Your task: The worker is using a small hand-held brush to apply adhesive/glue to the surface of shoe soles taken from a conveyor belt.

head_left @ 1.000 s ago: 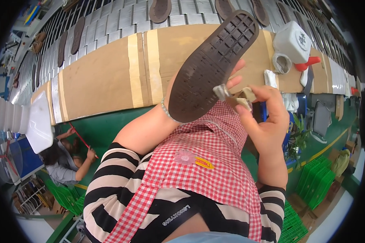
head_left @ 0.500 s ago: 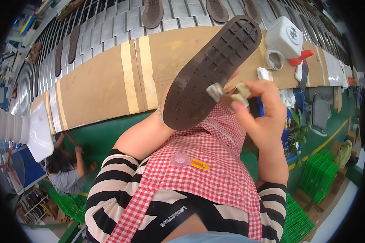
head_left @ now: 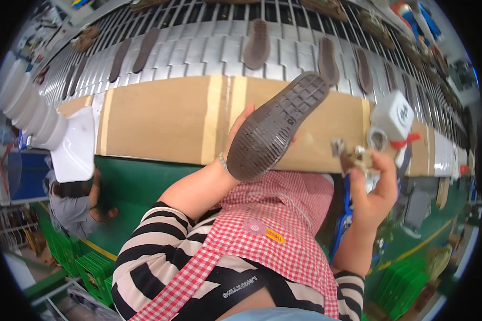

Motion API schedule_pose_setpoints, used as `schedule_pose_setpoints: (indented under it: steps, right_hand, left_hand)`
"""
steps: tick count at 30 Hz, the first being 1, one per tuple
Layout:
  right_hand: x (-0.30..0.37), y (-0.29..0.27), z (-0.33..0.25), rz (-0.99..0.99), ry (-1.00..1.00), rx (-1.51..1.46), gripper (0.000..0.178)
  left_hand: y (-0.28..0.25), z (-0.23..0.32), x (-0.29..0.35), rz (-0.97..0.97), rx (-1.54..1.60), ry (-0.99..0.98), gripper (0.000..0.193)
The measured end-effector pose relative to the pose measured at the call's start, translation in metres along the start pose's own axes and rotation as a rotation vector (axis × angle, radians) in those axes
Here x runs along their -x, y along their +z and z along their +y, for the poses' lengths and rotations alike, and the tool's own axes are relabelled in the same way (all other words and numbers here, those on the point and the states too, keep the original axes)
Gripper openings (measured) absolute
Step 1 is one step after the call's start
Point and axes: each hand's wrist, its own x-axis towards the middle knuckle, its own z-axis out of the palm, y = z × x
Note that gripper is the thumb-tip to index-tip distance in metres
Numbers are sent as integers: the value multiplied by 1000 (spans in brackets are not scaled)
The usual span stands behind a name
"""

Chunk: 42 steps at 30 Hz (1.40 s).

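Observation:
My left hand [head_left: 240,124] holds a dark brown shoe sole [head_left: 273,131] tilted, tread side up, above the cardboard. Most of that hand is hidden behind the sole; fingers show at its left edge and a fingertip at its right. The wider end has a wet-looking shine. To the right, clear of the sole, my right hand [head_left: 376,190] pinches a small brush-like tool [head_left: 357,159] with a silvery flat part and a pale, lumpy handle. Motion blurs the tool, and its working end cannot be made out.
Brown cardboard [head_left: 160,120] covers the bench edge. Beyond it, a slatted metal conveyor [head_left: 198,59] carries several soles. A white plastic container [head_left: 393,115] and a small round cup [head_left: 376,139] stand at right, beside a red handle [head_left: 406,140]. A white duct hood [head_left: 72,147] and another person [head_left: 75,206] are at left.
My right hand has moved right, taking the tool away from the sole. The sole appears lower in view, and its wider end now looks shinier. The whole view has shifted.

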Motion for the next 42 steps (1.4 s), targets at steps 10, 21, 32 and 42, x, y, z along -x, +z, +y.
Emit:
schedule_pose_setpoints:
  steps: [10,21,32,42]
  right_hand:
    - [17,23,9,-117,-71,-27,41]
    - [29,23,18,-142,44,74,40]
    - [27,-59,30,86,5,438,46]
    - [-15,-112,119,178,-28,981,36]
  left_hand:
    - [34,145,5,73,-357,315,54]
    - [21,391,37,1503,-2800,1044,52]
    - [25,388,82,662,-1550,864,61]
    - [57,95,2,-410,-647,226,81]
